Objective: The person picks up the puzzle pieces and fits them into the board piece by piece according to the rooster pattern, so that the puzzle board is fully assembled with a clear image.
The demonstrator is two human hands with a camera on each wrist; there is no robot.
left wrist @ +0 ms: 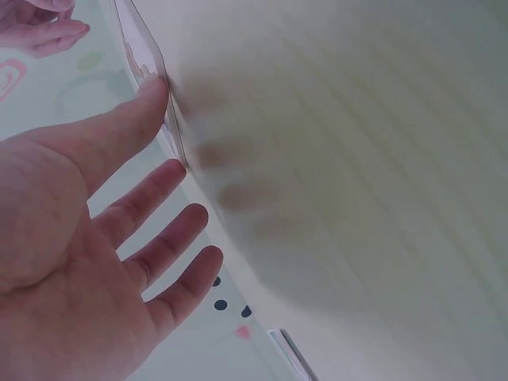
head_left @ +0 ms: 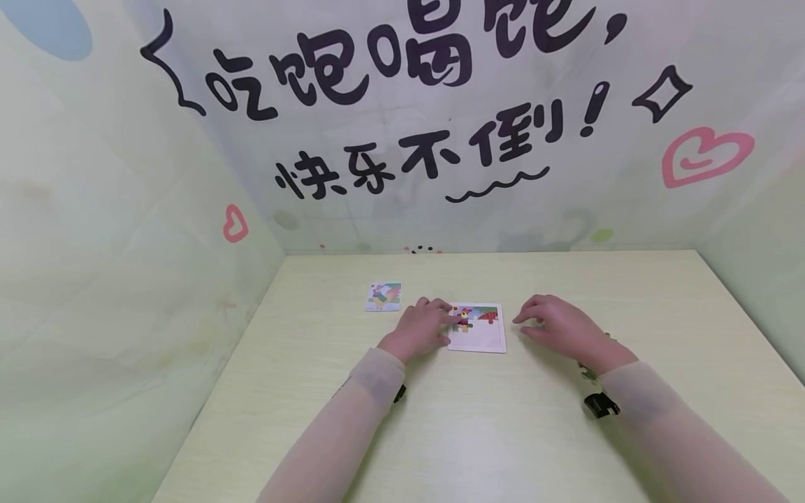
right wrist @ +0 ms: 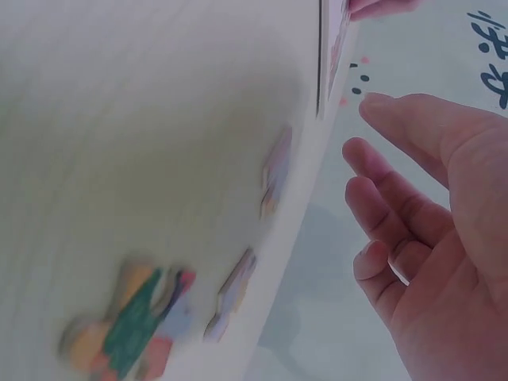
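Observation:
A white puzzle tray (head_left: 476,342) lies on the table, its upper part partly filled with coloured pieces that show a rooster-like figure and red shapes. My left hand (head_left: 423,328) touches the tray's left side, with a finger reaching over onto the pieces. In the left wrist view the thumb (left wrist: 151,99) rests at the tray edge and the other fingers extend loosely. To the right of the tray hovers my right hand (head_left: 556,327), its fingers loosely bent and nothing between them. Below it, in the right wrist view, lie loose puzzle pieces (right wrist: 133,329).
A small picture card (head_left: 383,297) with a similar rooster lies to the left, behind the left hand. Part of the loose pieces (head_left: 588,374) shows beside the right wrist. A printed cloth wall (head_left: 390,223) rises along the table's back edge, with more cloth at both sides.

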